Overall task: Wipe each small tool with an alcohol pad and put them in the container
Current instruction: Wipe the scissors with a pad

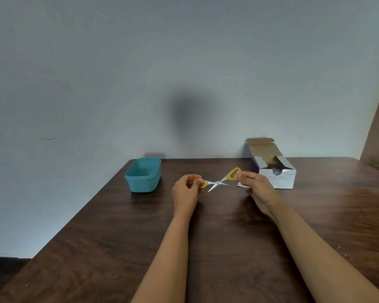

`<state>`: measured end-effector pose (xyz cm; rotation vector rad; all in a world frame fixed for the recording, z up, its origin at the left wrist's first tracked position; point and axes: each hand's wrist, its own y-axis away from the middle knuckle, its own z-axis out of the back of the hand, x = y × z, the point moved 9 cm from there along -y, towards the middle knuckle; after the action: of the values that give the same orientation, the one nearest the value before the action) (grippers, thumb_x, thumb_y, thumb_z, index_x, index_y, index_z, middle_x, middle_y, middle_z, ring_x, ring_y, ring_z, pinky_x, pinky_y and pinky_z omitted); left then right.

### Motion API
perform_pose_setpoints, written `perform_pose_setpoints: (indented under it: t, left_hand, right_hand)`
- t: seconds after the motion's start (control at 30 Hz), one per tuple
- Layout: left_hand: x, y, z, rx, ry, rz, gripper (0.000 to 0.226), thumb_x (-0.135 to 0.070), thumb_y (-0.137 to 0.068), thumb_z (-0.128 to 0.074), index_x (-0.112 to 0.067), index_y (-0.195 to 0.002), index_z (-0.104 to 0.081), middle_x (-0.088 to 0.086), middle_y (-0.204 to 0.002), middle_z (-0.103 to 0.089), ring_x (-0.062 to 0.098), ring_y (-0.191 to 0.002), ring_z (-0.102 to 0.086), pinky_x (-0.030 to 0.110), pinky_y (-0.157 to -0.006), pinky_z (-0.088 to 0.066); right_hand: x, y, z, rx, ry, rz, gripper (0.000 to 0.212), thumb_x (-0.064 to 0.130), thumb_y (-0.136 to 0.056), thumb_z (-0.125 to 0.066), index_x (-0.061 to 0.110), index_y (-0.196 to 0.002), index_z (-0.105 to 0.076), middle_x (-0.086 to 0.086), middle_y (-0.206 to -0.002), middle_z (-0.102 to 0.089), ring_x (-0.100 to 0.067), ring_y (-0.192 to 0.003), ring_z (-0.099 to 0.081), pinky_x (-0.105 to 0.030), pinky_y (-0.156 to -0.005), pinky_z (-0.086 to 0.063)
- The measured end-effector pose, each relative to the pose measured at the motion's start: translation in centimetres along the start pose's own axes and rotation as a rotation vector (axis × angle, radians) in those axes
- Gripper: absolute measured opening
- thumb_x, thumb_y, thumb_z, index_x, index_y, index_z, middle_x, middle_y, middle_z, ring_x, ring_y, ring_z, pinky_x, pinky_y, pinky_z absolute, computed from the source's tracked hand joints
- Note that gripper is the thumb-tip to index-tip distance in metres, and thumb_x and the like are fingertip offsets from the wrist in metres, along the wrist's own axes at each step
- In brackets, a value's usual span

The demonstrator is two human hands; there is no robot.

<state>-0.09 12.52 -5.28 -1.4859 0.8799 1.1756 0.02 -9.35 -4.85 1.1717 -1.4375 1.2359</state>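
Steel scissors (217,183), yellow loops, blades spread, above table (217,248) centre. One loop pinched by left hand (185,191), the other by right hand (255,189), probably through a pad (241,186). Light, rigid, sharp tips: grip the loops. Tub (143,174) at back-left edge.

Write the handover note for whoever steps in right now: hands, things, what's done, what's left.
Left hand: pinches one yellow handle loop of the scissors, which are held above the table with blades spread.
Right hand: grips the other handle loop; a white scrap, probably the alcohol pad, shows under its fingers.
Teal container: on the left, with something small inside, too dim to name.
Swab box: open, on the right.
Done: apparently at least one item is in the container.
Left: finish wiping the scissors, then put them in the container.
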Motion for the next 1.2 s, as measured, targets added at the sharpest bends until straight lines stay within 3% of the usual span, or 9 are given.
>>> perform_pose_setpoints:
  t: [0.23,0.37,0.43,0.6,0.73,0.83,0.93,1.07,1.2]
  left_hand:
    - [1.0,-0.4,0.4,-0.031,0.183,0.083,0.017,-0.002,-0.086,-0.067,-0.004,-0.102,-0.066,0.010,-0.088,-0.071,0.015,-0.080,-0.068,0.022,-0.072,-0.058]
    - [0.8,-0.4,0.6,-0.046,0.234,0.091,0.019,-0.002,-0.084,-0.068,-0.008,-0.102,-0.065,0.006,-0.087,-0.071,0.012,-0.081,-0.068,0.021,-0.074,-0.058]
    - [0.7,-0.4,0.7,-0.068,0.260,0.079,0.021,-0.001,-0.082,-0.070,-0.010,-0.099,-0.065,0.007,-0.088,-0.071,0.013,-0.082,-0.068,0.020,-0.074,-0.057]
    - [0.9,-0.3,1.4,-0.178,0.309,0.074,0.036,-0.008,-0.078,-0.076,-0.011,-0.109,-0.058,0.003,-0.099,-0.066,0.008,-0.089,-0.063,0.015,-0.077,-0.051]
    - [2.3,-0.2,0.4,-0.164,0.343,0.219,0.021,-0.027,-0.090,-0.065,-0.007,-0.095,-0.063,0.009,-0.087,-0.067,0.012,-0.073,-0.064,0.023,-0.071,-0.053]
    - [1.5,0.6,-2.2,0.056,0.325,0.258,0.033,-0.031,-0.096,-0.054,-0.003,-0.085,-0.067,0.009,-0.072,-0.067,0.011,-0.061,-0.064,0.019,-0.058,-0.054]
    - [0.4,1.8,-4.3,0.272,0.206,0.217,0.037,-0.033,-0.097,-0.052,-0.002,-0.092,-0.071,0.008,-0.077,-0.071,0.010,-0.066,-0.067,0.017,-0.061,-0.055]
    - [0.0,1.9,-4.4,0.271,0.226,0.190,0.032,-0.032,-0.096,-0.054,-0.006,-0.100,-0.072,0.004,-0.087,-0.074,0.006,-0.072,-0.067,0.018,-0.068,-0.053]
    - [-0.1,1.9,-4.2,0.247,0.247,0.178,0.021,-0.030,-0.093,-0.060,-0.015,-0.089,-0.074,-0.001,-0.080,-0.075,0.004,-0.071,-0.066,0.019,-0.069,-0.052]
  right_hand:
    - [-0.7,0.3,-1.6,0.221,-0.237,-0.089,0.018,0.027,-0.076,-0.069,0.010,-0.071,-0.071,-0.004,-0.073,-0.051,-0.007,-0.059,-0.042,-0.018,-0.054,-0.036]
    - [-1.2,0.3,-2.5,0.316,-0.331,-0.131,0.058,0.036,-0.049,-0.093,-0.002,-0.083,-0.066,-0.007,-0.072,-0.051,-0.007,-0.056,-0.042,-0.018,-0.049,-0.038]
    - [-1.1,0.3,-2.4,0.300,-0.344,-0.128,0.054,0.035,-0.054,-0.091,-0.003,-0.083,-0.065,-0.006,-0.071,-0.050,-0.007,-0.055,-0.040,-0.018,-0.048,-0.036]
    - [-0.8,0.2,-1.8,0.120,-0.510,-0.117,0.010,0.019,-0.079,-0.064,0.011,-0.072,-0.064,0.002,-0.061,-0.046,-0.006,-0.054,-0.035,-0.017,-0.047,-0.029]
    - [-0.9,0.1,-2.5,0.028,-0.555,-0.078,0.011,0.010,-0.090,-0.053,0.010,-0.082,-0.060,0.007,-0.062,-0.050,-0.004,-0.053,-0.034,-0.016,-0.048,-0.027]
    - [-1.0,0.2,-3.5,-0.033,-0.562,-0.041,0.018,0.006,-0.093,-0.051,0.014,-0.079,-0.059,0.012,-0.061,-0.056,-0.002,-0.051,-0.032,-0.014,-0.047,-0.026]
    - [-1.2,0.4,-4.4,-0.054,-0.533,-0.027,0.019,0.006,-0.093,-0.052,0.016,-0.079,-0.060,0.014,-0.061,-0.058,-0.001,-0.047,-0.034,-0.012,-0.044,-0.029]
    - [-1.4,0.6,-5.1,-0.047,-0.444,0.000,0.015,0.006,-0.092,-0.054,0.013,-0.081,-0.061,0.014,-0.058,-0.059,0.000,-0.044,-0.037,-0.012,-0.045,-0.029]
    - [-1.3,1.0,-5.3,-0.037,-0.357,0.037,0.017,0.005,-0.092,-0.054,0.014,-0.081,-0.064,0.012,-0.058,-0.062,0.001,-0.044,-0.039,-0.013,-0.047,-0.027]
